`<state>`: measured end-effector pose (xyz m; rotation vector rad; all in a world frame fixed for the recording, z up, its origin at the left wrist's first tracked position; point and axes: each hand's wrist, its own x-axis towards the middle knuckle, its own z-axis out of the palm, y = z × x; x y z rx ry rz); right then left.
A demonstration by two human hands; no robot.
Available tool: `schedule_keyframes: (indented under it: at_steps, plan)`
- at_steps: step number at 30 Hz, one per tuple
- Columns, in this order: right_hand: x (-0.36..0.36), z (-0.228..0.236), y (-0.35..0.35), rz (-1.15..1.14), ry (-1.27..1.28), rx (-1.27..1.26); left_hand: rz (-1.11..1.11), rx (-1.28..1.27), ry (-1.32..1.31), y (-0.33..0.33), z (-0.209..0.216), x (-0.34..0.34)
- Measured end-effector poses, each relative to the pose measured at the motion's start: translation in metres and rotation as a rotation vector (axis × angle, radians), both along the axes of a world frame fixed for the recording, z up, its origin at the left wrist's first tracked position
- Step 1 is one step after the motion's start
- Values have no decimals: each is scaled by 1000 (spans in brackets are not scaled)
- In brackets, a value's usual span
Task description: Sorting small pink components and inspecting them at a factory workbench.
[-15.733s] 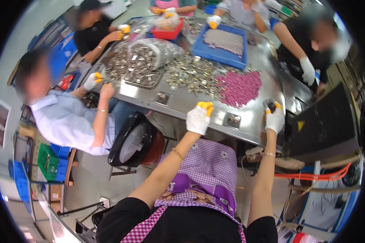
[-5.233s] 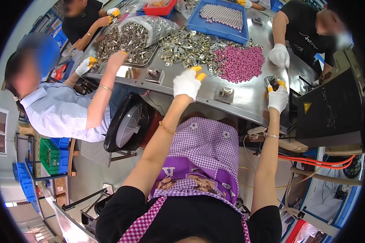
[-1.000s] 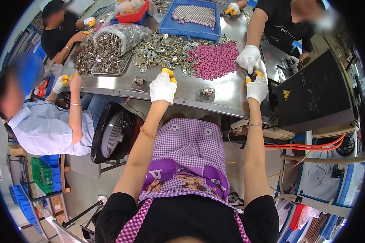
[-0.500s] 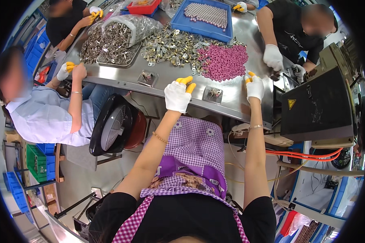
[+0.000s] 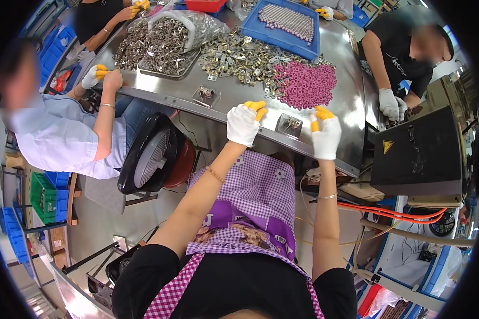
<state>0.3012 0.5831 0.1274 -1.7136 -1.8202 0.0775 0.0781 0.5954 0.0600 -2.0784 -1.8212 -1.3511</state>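
Observation:
My left hand (image 5: 243,124), in a white glove with yellow fingertips, is over the table's front edge. Its fingers are curled together, and what they hold, if anything, is hidden. My right hand (image 5: 325,136), gloved alike, is just right of a small clear box (image 5: 289,126) with small metal parts in it. Thumb and fingers bend toward each other there; any small piece between them cannot be made out. Beyond my hands lies a heap of pink rings (image 5: 307,85). Loose metal terminals (image 5: 234,57) spread to the left of it.
A blue tray (image 5: 248,31) with rows of small pieces stands behind the heaps. Metal parts spill from a plastic bag (image 5: 199,29) on a metal tray (image 5: 182,72). Another clear box (image 5: 206,96) is at the left. Co-workers sit around; a black machine cabinet (image 5: 418,154) stands right.
My right hand has drawn back from the pink rings toward the front edge and my left hand. The left hand stays near the edge. The whole view has shifted slightly.

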Motion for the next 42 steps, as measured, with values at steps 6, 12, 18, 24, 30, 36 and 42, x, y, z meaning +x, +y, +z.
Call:
schedule_keyframes:
  at_steps: [6,12,18,24,30,36,42]
  plan:
    - [-10,4,-6,217,142,-189,-63,-88,-200,-1,10,3]
    - [5,-16,5,452,450,-217,-151,-450,-532,-10,32,21]
    - [10,-35,6,450,594,-208,-384,-490,-720,-22,55,46]
    - [-4,-30,1,272,607,-293,-280,-413,-308,-18,53,49]
    - [0,-33,-1,409,426,-37,-241,-356,251,-6,65,47]
    - [-18,-7,-26,343,150,9,-296,-235,338,-7,69,38]
    - [6,-1,-36,253,-173,61,-343,-408,381,-26,112,24]
